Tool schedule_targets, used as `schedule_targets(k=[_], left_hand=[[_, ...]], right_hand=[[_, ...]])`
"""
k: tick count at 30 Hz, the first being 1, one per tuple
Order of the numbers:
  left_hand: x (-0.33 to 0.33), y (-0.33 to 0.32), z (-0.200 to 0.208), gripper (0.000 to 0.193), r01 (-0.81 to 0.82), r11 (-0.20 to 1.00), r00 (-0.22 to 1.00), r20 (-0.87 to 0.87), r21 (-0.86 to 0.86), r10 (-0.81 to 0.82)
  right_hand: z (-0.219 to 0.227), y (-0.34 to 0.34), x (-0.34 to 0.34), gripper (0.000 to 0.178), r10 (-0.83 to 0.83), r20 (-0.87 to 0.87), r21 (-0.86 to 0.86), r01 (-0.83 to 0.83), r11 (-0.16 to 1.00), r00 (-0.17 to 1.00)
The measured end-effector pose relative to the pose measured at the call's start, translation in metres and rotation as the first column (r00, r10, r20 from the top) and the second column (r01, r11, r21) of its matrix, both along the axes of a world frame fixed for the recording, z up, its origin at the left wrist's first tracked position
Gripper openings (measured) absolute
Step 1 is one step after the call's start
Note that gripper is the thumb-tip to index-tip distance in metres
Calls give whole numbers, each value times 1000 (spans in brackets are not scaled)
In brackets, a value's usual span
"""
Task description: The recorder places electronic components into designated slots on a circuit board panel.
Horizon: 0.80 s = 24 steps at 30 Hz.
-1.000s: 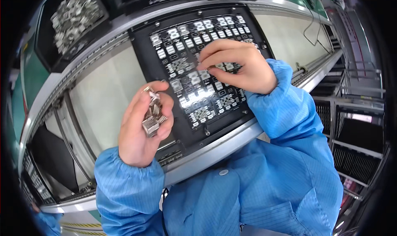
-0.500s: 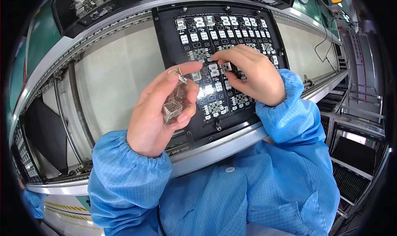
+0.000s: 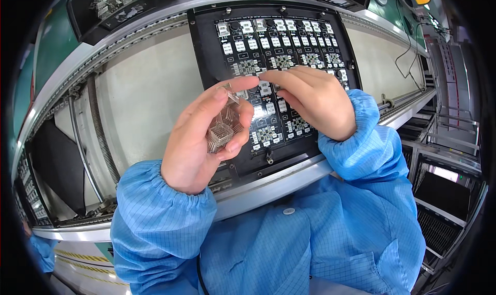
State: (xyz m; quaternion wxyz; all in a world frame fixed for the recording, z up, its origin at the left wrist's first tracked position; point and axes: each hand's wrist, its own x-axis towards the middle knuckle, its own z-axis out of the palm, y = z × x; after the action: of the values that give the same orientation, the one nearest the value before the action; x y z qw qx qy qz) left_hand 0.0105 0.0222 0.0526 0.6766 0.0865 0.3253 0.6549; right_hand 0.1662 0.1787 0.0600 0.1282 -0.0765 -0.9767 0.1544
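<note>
My left hand (image 3: 194,127) is curled around a cluster of small square metal frames (image 3: 221,132), thin and silvery. One frame stands up between its thumb and index finger. Below lies a panel of black circuit boards (image 3: 267,122) with rows of white and silver parts, set in a black carrier tray (image 3: 206,52). Over the middle of the panel hovers my right hand (image 3: 315,101). Its index finger stretches toward the left index fingertip, with the thumb apart below it; I see nothing held between them. The hand hides the boards under it.
The tray sits across a conveyor with metal rails (image 3: 268,191). Beyond the far rail stands a black bin (image 3: 124,10) of loose metal parts. At the right is a metal rack (image 3: 444,191); at the far left, another board panel (image 3: 31,191). A blue sleeve (image 3: 41,251) shows at the lower left.
My right hand has shifted left and slightly nearer, bringing its index fingertip beside my left index finger. My left hand has moved slightly right, still holding the metal frames.
</note>
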Motion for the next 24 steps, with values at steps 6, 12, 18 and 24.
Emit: schedule_targets(k=[6, 12, 18, 24], left_hand=[[2, 2, 1, 39, 12, 1000, 1000, -4, 2, -12], [3, 4, 3, 39, 11, 1000, 1000, 3, -9, -11], [4, 4, 5, 39, 11, 1000, 1000, -4, -4, -11], [6, 3, 7, 40, 54, 999, 999, 7, -1, -54]], right_hand=[[1, 0, 6, 37, -8, 55, 13, 8, 1000, 998], [-2, 1, 6, 34, -16, 27, 5, 16, 1000, 1000], [-5, 1, 4, 32, -25, -41, -5, 25, 1000, 999], [1, 5, 4, 33, -50, -48, -54, 47, 997, 998]])
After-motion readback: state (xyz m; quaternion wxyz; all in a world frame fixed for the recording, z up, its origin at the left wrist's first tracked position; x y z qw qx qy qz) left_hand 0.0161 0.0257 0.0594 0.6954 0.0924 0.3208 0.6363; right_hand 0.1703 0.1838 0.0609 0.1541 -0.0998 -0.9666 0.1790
